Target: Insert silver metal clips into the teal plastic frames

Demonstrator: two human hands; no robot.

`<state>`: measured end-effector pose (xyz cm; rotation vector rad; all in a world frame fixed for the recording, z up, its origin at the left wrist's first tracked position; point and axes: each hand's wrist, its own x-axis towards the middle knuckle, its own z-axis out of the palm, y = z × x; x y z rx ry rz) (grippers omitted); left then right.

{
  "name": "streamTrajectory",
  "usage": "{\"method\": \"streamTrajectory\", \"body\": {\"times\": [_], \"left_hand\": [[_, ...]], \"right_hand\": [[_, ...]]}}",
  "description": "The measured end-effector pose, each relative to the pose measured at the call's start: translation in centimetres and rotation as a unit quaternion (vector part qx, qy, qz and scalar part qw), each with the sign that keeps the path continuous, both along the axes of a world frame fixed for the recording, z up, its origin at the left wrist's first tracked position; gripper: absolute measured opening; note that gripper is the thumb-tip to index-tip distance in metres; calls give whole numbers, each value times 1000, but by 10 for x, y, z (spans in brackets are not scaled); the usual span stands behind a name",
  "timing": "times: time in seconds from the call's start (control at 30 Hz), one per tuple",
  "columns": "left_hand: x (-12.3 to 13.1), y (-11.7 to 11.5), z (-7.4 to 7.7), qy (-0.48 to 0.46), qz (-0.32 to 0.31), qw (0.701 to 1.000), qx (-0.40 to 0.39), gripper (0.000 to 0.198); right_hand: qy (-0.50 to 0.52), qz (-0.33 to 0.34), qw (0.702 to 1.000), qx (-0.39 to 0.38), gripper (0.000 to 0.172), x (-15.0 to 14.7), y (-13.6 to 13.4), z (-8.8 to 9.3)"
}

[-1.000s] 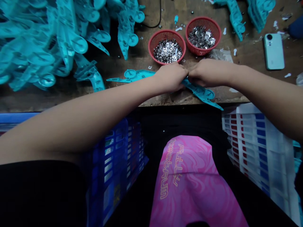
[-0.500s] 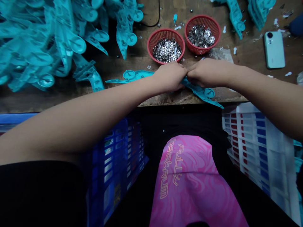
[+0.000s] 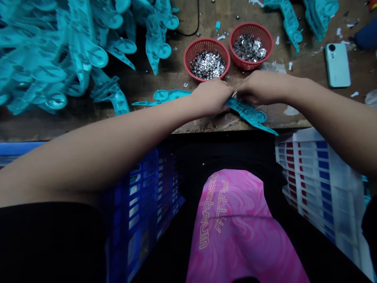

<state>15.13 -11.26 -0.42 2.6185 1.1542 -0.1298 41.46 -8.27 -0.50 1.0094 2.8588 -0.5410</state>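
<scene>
- The teal plastic moulding lies flat on the wooden workbench, just below the red mesh basket, and runs out to either side of the hands.
- The left hand is curled over the moulding, its fingers turned down and hidden, so whether they are pinching or only pressing cannot be told.
- The right hand is held just beside the left, with its fingertips drawn together near a thin bright metal sliver. Whether the sliver is gripped cannot be told.
- The moulding is judged to be light, stiff and somewhat brittle at its narrow arms, with smooth faces that may slip. It is best held by the broad middle, not the thin tips.
- The small metal pieces are held in that basket, and a second red basket stands to its right.
- A heap of similar teal mouldings is piled to the basket's left.
</scene>
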Motion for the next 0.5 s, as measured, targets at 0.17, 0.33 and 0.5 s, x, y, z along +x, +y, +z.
{"method": "streamTrajectory", "body": {"times": [0.17,0.33,0.5], "left_hand": [[-1,1,-5,-7,-10,1000,14,55],[-3,1,-10,-19,-25,999,37,57],[-4,-1,-7,-17,-35,998,44,55]], "right_hand": [[-15,19,999,-46,18,1,4,1],[-37,18,996,-73,24,6,9,-16],[-68,65,993,-69,27,3,4,-6]]}}
